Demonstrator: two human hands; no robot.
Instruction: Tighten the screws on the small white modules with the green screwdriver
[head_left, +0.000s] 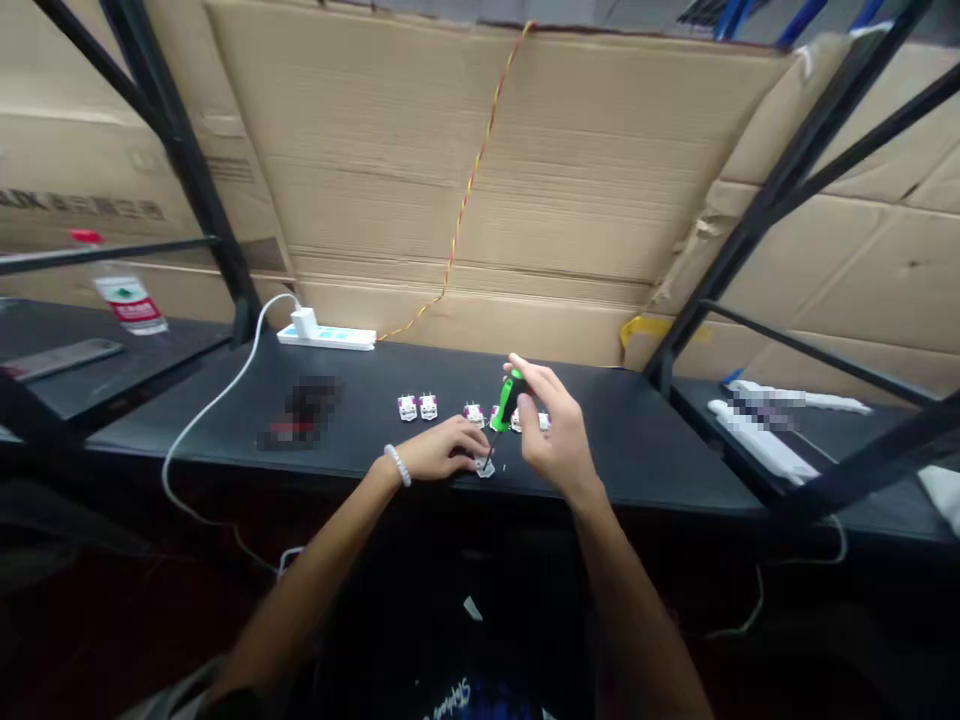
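My right hand [559, 435] is shut around a green-and-black screwdriver [510, 400], whose thin shaft points down to a small white component [484, 466] near the table's front edge. My left hand [439, 450], with a white beaded bracelet [397, 465] on its wrist, rests its fingertips on that component and holds it steady. Several similar white-and-pink components stand in a row behind the hands, including one [407, 407] and another [473, 414]. My right hand hides part of the row.
The black tabletop [600, 430] holds a white power strip [326, 337] with a white cable and a pixelated object [300, 412]. Black rack posts [787, 180] and cardboard [420, 150] stand behind. A bottle [124, 295] stands on the left shelf.
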